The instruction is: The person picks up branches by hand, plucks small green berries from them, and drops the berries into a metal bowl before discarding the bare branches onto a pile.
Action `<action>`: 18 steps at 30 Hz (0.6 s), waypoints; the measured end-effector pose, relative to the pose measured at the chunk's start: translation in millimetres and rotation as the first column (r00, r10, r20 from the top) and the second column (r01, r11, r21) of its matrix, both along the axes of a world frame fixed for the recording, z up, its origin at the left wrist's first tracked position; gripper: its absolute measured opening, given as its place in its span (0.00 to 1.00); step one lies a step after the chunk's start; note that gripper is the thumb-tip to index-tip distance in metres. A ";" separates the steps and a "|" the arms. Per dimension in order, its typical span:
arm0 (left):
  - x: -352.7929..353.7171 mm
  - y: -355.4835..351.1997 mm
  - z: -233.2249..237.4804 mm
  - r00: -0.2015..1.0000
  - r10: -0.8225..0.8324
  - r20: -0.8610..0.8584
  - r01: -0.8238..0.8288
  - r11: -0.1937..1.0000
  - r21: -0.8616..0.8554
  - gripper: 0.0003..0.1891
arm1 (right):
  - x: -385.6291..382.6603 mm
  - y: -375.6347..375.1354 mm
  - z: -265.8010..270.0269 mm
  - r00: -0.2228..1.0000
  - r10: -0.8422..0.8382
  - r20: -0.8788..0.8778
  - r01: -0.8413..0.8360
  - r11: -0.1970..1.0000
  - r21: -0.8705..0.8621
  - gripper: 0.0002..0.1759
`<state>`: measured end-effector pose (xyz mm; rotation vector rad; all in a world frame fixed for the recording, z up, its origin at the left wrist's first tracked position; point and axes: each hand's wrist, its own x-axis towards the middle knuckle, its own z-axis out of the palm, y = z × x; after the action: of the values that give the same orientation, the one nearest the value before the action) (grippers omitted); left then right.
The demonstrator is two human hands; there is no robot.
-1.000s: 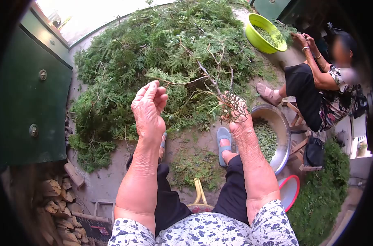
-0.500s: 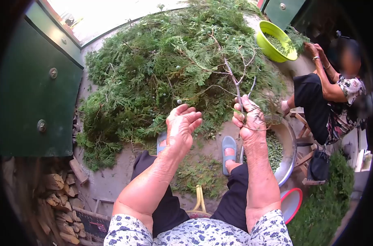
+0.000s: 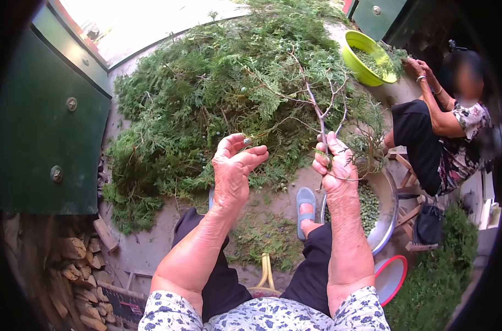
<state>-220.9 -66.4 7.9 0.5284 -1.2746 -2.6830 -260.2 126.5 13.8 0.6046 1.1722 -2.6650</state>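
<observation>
My right hand [image 3: 337, 163] is closed around the bare stem of a cypress branch [image 3: 315, 105], whose forked twigs fan out upward and left over the heap. A thin side twig curves across its wrist. My left hand [image 3: 234, 165] has its fingers curved and apart, with a small blue-green cone [image 3: 246, 141] right at the fingertips. That cone hangs at the end of a twig reaching left from the branch. Behind both hands lies a large heap of green cypress cuttings [image 3: 179, 105]. Below the right hand, a metal basin [image 3: 391, 212] holds many green cones, partly hidden by the forearm.
On the right sits another person [image 3: 449, 121], hands on a green sprig beside a lime-green basin [image 3: 347, 55]. A red-rimmed basin [image 3: 401, 276] and more greenery [image 3: 427, 287] lie lower right. Split firewood [image 3: 74, 248] is stacked lower left, below a green door panel [image 3: 52, 127].
My left hand has moved slightly left and up, bringing its fingertips to the cone. The branch in my right hand has shifted slightly right and down.
</observation>
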 end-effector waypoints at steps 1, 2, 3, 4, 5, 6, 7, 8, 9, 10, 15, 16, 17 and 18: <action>-0.7 2.0 -1.1 1.000 0.014 -0.018 -0.015 0.999 -0.030 0.18 | 0.0 0.2 0.4 1.000 -0.014 -0.003 0.014 1.000 -0.001 0.12; -1.5 3.1 -2.6 0.999 0.028 -0.037 -0.030 0.998 -0.060 0.16 | -1.8 5.7 -8.2 1.000 -0.015 -0.005 0.015 1.000 -0.004 0.12; -2.7 3.1 -5.7 0.999 0.028 -0.039 -0.031 0.998 -0.062 0.16 | -4.1 10.3 -15.2 0.999 0.023 -0.023 -0.024 0.999 -0.022 0.13; -4.0 3.1 -10.3 0.999 0.044 -0.032 -0.046 0.997 -0.061 0.13 | -5.6 14.2 -20.8 0.997 0.060 -0.042 -0.062 0.997 -0.039 0.15; -5.0 3.7 -12.4 0.998 0.059 -0.024 -0.060 0.996 -0.060 0.10 | -4.9 17.1 -25.5 0.997 0.057 -0.042 -0.059 0.997 -0.040 0.15; -5.1 2.3 -10.7 0.998 0.059 -0.017 -0.060 0.997 -0.044 0.08 | -1.3 8.6 -12.2 1.000 0.003 -0.010 -0.004 1.000 -0.030 0.13; -5.5 0.9 -9.3 0.999 0.050 -0.012 -0.051 0.998 -0.022 0.06 | 1.0 3.9 -3.6 0.998 -0.060 0.020 0.060 0.998 -0.013 0.12; -6.9 -1.1 -11.4 0.997 0.067 -0.028 -0.068 0.997 -0.044 0.06 | -0.4 4.4 -4.6 0.994 -0.094 0.056 0.093 0.995 0.021 0.13; -7.1 -4.6 -4.7 0.996 0.091 -0.005 -0.091 0.996 0.006 0.06 | 2.4 6.8 -7.0 0.992 -0.119 0.031 0.120 0.991 -0.063 0.12; -8.4 -8.1 -4.2 0.995 0.100 0.031 -0.101 0.994 0.049 0.07 | 3.1 8.9 -9.8 0.992 -0.120 0.035 0.122 0.990 -0.073 0.11; -12.1 -18.2 1.7 0.982 0.031 0.184 -0.074 0.970 0.233 0.11 | 8.1 5.7 -9.8 0.985 -0.166 0.056 0.164 0.986 0.036 0.16; -11.2 -20.7 1.0 0.987 0.005 0.161 -0.048 0.962 0.269 0.12 | 8.8 7.3 -13.3 0.986 -0.156 0.056 0.154 0.988 0.029 0.16; -8.8 -24.3 0.8 0.990 -0.016 0.139 -0.027 0.953 0.302 0.12 | 11.5 15.3 -21.2 0.997 -0.081 -0.005 0.080 0.994 -0.078 0.16; -11.6 -29.2 3.1 0.983 0.046 0.176 -0.101 0.944 0.315 0.13 | 12.1 23.2 -28.3 0.997 -0.009 -0.074 -0.004 0.984 -0.180 0.16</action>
<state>-232.5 -95.6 11.0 0.8370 -0.8258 -2.8471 -248.1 149.7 -14.5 0.4807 0.9324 -2.7777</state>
